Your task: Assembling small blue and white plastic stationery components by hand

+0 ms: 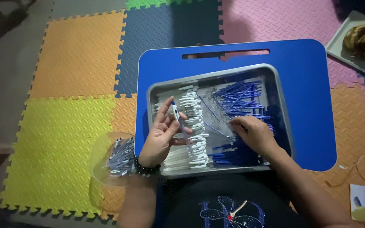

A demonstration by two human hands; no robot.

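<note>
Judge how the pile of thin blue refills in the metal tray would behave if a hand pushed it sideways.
The blue refills look thin and round, so they would probably roll and scatter rather than move together. They appear light for their length and lie loosely crossed, so some may skid over the smooth metal tray. Its raised rim would likely stop them. The right hand rests among them.

Blue lap tray [309, 84], glossy, plain. Steel-grey metal pan [275, 80] on it. In the pan: white pen caps [193, 122] at 9 o'clock, dark blue refills [241, 97] at 1 o'clock. Left hand [161, 137] pinches a clear pen barrel with a blue tip [179, 120]; black bead bracelet [146, 168] on that wrist. Clear plastic tub [100, 162] of blue-and-white pens at 8 o'clock from the pan. Foam floor mat [60, 139] with a textured weave: yellow, orange, navy, pink and green squares. Black shirt with a blue dragonfly print [229, 211].
</note>
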